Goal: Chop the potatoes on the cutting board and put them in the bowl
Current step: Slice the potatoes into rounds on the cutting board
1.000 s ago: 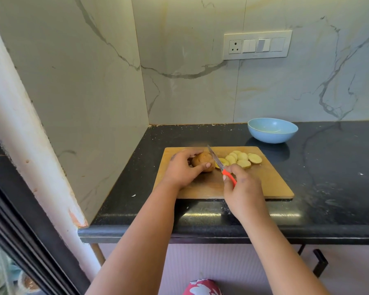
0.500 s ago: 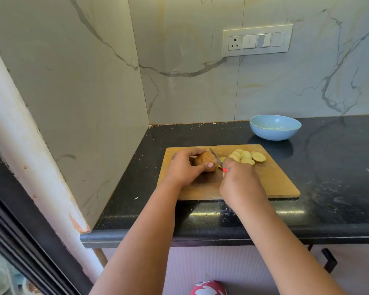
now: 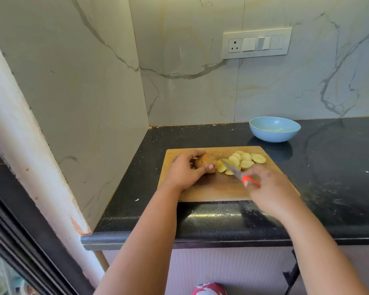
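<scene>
Marble-look walls fill the top of the frame, meeting in a corner at upper centre, and below them a black countertop [image 3: 136, 188] runs across the middle, speckled with pale crumbs. Far left, a white painted post [image 3: 30, 158] slants down the frame with chipped patches, a dark window frame [image 3: 13, 226] beneath it. Moving in, here's the wooden cutting board [image 3: 211, 191] sitting at centre frame near the counter's front edge. On its left part, the left hand [image 3: 184, 172] is curled over the uncut end of a brown-skinned potato [image 3: 206, 162], thumb pressing its near side, pinning it to the board. Just right of that potato, a fresh yellow slice leans against the cut face, and the knife [image 3: 238, 173] angles across the board, blade tip pointing up-left toward the potato, orange handle running down-right. The right hand [image 3: 271, 188] grips that handle, fingers wrapped round it; it's blurred, so exactly how the fingers sit is hard to call, and I can't say whether the blade touches the board. Above the knife, toward the board's upper right, a pile of potato slices [image 3: 246, 159] lies overlapping, pale yellow rounds with thin skin edges. Further right and higher in the frame, off the board on the counter, the light blue bowl [image 3: 275, 133] stands upright, no potato in it. Above it on the wall, a white switch panel [image 3: 257, 43] with a socket.
</scene>
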Demonstrator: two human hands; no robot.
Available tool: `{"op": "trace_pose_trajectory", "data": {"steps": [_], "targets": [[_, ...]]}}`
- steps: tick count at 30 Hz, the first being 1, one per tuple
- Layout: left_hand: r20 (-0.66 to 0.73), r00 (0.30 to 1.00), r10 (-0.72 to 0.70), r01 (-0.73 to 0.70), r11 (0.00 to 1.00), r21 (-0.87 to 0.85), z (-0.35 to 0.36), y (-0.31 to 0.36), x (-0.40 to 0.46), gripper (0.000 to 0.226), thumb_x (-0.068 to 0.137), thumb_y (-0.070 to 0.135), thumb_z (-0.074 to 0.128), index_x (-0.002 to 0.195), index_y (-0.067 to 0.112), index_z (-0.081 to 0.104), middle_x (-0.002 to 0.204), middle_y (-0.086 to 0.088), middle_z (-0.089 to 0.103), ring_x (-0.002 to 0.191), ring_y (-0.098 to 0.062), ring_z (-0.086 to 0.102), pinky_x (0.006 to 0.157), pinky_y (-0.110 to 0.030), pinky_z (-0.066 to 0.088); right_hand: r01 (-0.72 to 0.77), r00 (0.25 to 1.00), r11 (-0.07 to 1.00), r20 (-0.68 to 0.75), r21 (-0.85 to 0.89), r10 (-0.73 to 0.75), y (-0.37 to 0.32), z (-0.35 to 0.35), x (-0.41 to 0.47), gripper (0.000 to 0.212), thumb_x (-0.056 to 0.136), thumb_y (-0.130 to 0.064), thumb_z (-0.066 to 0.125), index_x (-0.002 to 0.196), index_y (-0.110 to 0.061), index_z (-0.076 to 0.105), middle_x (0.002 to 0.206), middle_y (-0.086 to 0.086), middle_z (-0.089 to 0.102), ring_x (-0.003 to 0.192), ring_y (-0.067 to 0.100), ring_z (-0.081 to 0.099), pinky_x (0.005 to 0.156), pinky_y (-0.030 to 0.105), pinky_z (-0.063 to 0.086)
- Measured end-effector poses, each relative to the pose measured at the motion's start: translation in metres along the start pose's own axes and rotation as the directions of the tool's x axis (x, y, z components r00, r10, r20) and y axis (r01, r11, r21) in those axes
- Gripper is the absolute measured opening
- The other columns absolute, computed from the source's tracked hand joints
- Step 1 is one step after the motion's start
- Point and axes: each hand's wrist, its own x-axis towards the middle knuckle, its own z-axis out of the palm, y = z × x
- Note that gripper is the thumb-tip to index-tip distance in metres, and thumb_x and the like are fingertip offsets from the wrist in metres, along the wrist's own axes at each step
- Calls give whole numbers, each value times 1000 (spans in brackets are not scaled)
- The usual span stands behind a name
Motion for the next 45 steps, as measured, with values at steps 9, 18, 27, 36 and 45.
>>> {"op": "trace_pose_trajectory", "data": {"steps": [9, 18, 27, 36, 45], "targets": [[-11, 1000, 29, -29, 999, 13, -1, 2, -3, 49, 84, 37, 75, 130, 28, 60, 126, 11, 62, 113, -6, 56, 98, -23, 45, 139, 953, 990, -278, 33, -125, -13, 24, 1, 12, 97, -17, 54, 108, -23, 55, 71, -11, 47, 60, 2, 46, 43, 15, 25], [-19, 1000, -17, 17, 1000, 17, 1, 1, 0, 53, 82, 41, 76, 131, 31, 59, 128, 8, 61, 115, -10, 55, 99, -27, 44, 161, 951, 986, -273, 34, -146, -23, 48, 4, 11, 97, -16, 50, 103, -18, 59, 70, -2, 52, 57, 11, 47, 45, 23, 29], [-30, 999, -38, 38, 999, -29, 0, 4, 2, 50, 78, 34, 81, 125, 24, 65, 121, 5, 66, 108, -12, 59, 98, -29, 46, 95, 976, 995, -195, 4, -92, -37, 48, 24, 20, 94, -10, 52, 111, -17, 60, 83, 1, 57, 73, 19, 55, 55, 24, 39], [-20, 999, -48, 47, 996, -76, -3, 6, 4, 47, 81, 31, 79, 125, 19, 65, 115, 7, 65, 100, -8, 57, 81, -16, 43, 75, 985, 981, -140, -181, -102, -45, 45, 10, 28, 95, -8, 49, 121, -15, 55, 73, -2, 43, 72, 19, 48, 55, 26, 35], [-20, 998, -52, 50, 994, -95, -3, 5, 4, 48, 80, 29, 80, 124, 18, 66, 114, 6, 65, 100, -9, 58, 89, -23, 49, 38, 998, 979, -42, -201, -48, -55, 39, 14, 16, 94, -5, 44, 95, -20, 45, 70, -2, 41, 59, 9, 37, 46, 24, 27]]}}
